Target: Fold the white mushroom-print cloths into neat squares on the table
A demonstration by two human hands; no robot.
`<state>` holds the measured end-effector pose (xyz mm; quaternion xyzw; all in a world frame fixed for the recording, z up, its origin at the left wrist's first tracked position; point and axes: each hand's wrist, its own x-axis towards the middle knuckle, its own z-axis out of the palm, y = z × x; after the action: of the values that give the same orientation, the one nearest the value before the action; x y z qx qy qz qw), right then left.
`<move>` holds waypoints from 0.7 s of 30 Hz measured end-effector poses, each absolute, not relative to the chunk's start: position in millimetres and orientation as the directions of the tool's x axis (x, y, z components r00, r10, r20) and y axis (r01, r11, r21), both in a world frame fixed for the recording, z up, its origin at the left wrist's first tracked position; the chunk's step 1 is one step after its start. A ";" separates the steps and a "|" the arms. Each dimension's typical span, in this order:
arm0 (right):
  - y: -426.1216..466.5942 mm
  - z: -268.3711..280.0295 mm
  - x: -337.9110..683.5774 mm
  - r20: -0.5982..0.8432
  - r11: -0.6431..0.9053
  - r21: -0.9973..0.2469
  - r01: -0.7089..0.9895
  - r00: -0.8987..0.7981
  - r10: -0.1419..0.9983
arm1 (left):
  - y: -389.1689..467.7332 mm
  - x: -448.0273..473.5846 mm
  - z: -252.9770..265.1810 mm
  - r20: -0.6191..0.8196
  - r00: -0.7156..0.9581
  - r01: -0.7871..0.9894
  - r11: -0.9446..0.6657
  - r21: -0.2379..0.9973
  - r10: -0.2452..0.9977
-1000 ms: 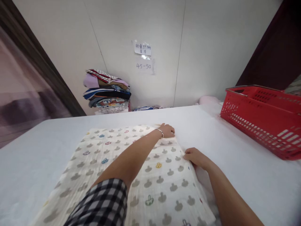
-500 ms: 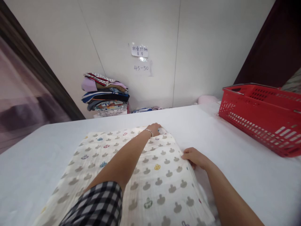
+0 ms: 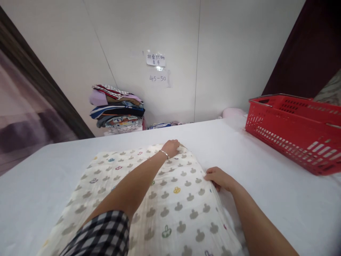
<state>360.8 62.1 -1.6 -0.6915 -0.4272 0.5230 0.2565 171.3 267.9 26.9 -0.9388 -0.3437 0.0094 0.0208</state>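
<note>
A white cloth printed with grey and a few coloured mushroom-like shapes lies folded in layers on the white-covered table. My left hand reaches across it to the far right corner, fingers closed down on the cloth there; the fingertips are partly hidden. Around that wrist is a thin bracelet. On the right edge of the cloth, my right hand pinches the fabric between thumb and fingers.
A red plastic basket stands on the table at the right. Behind the far table edge rises a stack of folded clothes, against a white wall with paper labels. Curtains hang at both sides.
My left hand has shifted slightly left at the far corner, and the cloth there lies flatter. My right hand keeps its hold on the edge. The view has moved a little.
</note>
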 end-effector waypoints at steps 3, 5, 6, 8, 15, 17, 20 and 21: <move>62.8 -3.2 361.0 -0.509 -0.510 -0.796 0.326 0.097 0.855 | 262.1 161.1 30.8 0.016 0.763 0.646 -0.761 -0.057 0.646; 63.1 -4.0 361.0 -0.508 -0.510 -0.797 0.324 0.099 0.856 | 265.6 159.3 37.6 0.023 0.735 0.678 -0.733 -0.055 0.678; 63.2 -4.0 360.8 -0.505 -0.509 -0.799 0.321 0.100 0.857 | 269.5 160.8 41.9 0.026 0.713 0.701 -0.711 -0.052 0.701; 62.9 -3.1 360.6 -0.503 -0.506 -0.801 0.318 0.099 0.858 | 279.9 168.5 50.4 0.023 0.664 0.748 -0.662 -0.045 0.748; 60.9 -1.9 360.8 -0.506 -0.504 -0.807 0.307 0.081 0.859 | 301.5 212.0 44.4 -0.130 0.551 0.825 -0.562 -0.067 0.824; 60.7 -3.1 361.0 -0.508 -0.506 -0.809 0.299 0.078 0.858 | 302.2 218.4 36.3 -0.160 0.532 0.832 -0.549 -0.086 0.832; 60.9 -5.1 361.2 -0.509 -0.506 -0.808 0.302 0.077 0.858 | 305.5 223.4 31.2 -0.178 0.522 0.834 -0.543 -0.097 0.834; 61.1 -5.6 361.2 -0.509 -0.506 -0.806 0.307 0.078 0.857 | 307.0 224.7 31.8 -0.178 0.525 0.832 -0.546 -0.096 0.832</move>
<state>361.2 61.1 -5.6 -0.6869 -0.4239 0.5302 0.2594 224.7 307.0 31.8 -0.8733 -0.4763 0.1020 -0.0004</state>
